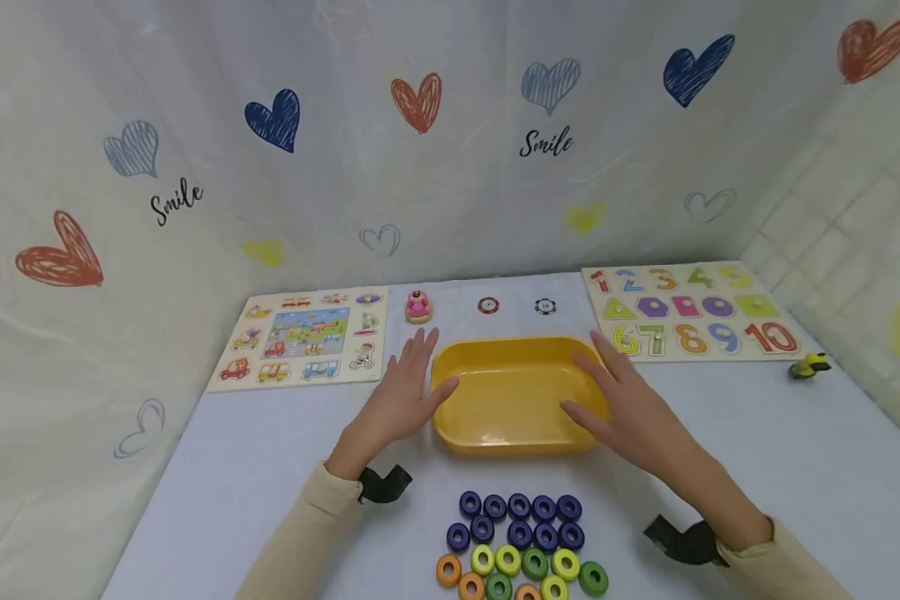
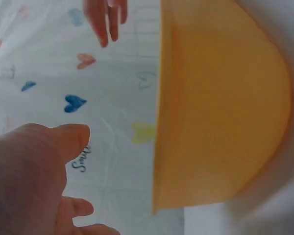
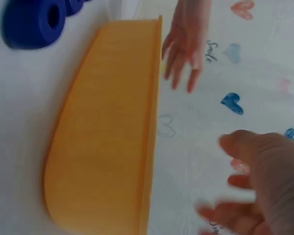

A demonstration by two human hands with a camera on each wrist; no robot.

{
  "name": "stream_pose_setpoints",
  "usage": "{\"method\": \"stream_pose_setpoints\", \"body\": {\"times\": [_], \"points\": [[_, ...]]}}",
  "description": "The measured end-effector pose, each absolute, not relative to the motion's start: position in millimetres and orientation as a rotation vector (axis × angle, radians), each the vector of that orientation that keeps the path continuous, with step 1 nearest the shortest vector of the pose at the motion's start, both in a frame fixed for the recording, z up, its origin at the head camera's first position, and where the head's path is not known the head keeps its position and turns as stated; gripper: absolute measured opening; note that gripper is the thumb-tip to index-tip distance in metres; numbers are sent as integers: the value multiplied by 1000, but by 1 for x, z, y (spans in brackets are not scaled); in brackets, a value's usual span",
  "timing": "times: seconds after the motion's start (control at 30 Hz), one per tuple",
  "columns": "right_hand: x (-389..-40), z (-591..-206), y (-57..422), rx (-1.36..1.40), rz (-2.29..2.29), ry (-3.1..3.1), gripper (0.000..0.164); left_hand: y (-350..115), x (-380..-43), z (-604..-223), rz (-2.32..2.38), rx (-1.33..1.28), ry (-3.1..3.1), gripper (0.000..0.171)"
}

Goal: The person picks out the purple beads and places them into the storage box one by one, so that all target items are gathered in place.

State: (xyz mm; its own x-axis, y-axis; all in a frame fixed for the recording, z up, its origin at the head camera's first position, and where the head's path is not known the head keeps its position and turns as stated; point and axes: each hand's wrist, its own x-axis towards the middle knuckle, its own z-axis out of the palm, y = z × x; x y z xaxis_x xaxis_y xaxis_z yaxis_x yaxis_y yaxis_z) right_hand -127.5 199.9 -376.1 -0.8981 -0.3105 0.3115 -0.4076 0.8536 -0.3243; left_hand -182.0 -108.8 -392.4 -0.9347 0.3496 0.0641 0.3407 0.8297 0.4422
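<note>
A yellow plastic tray [image 1: 512, 400] with rounded corners stands in the middle of the white table, nothing in it. At its left side my left hand [image 1: 399, 398] hovers with fingers stretched forward and the thumb toward the rim. Over the tray's right end is my right hand [image 1: 640, 414], fingers and thumb spread apart. Both wrist views show a gap between hand and tray: the left hand [image 2: 32, 169] and the right hand [image 3: 264, 181] are above the rim level and hold nothing. In front of the tray lie several dark blue-purple rings [image 1: 520, 519].
Yellow, green and orange rings [image 1: 535, 564] lie nearest me. A picture puzzle board [image 1: 307, 337] is at back left, a number puzzle board [image 1: 690, 312] at back right. Between them stand a pink toy [image 1: 418, 307] and two round chips [image 1: 488, 306]. A small yellow-black toy [image 1: 809, 366] lies far right.
</note>
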Motion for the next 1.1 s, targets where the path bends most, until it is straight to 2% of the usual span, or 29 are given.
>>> {"method": "stream_pose_setpoints", "body": {"times": [0.13, 0.23, 0.33, 0.6, 0.9, 1.1], "points": [[-101, -376, 203, 850, 657, -2566, 28, -124, -193, -411, 992, 496, 2746, 83], [-88, -385, 205, 1048, 766, -2632, 22, -135, -201, -428, 1209, 532, 2515, 84], [-81, -396, 206, 1091, 867, -2883, 18, -140, -207, -444, 1435, 621, 2247, 84], [-85, -419, 207, 1111, 979, -3183, 29, -136, -201, -451, 1685, 839, 1913, 96], [-85, -424, 223, 978, 1230, -3263, 31, -131, -193, -439, 1699, 824, 1955, 94], [-83, -430, 245, 1027, 1414, -3212, 26, -135, -195, -443, 1710, 779, 1970, 91]]}}
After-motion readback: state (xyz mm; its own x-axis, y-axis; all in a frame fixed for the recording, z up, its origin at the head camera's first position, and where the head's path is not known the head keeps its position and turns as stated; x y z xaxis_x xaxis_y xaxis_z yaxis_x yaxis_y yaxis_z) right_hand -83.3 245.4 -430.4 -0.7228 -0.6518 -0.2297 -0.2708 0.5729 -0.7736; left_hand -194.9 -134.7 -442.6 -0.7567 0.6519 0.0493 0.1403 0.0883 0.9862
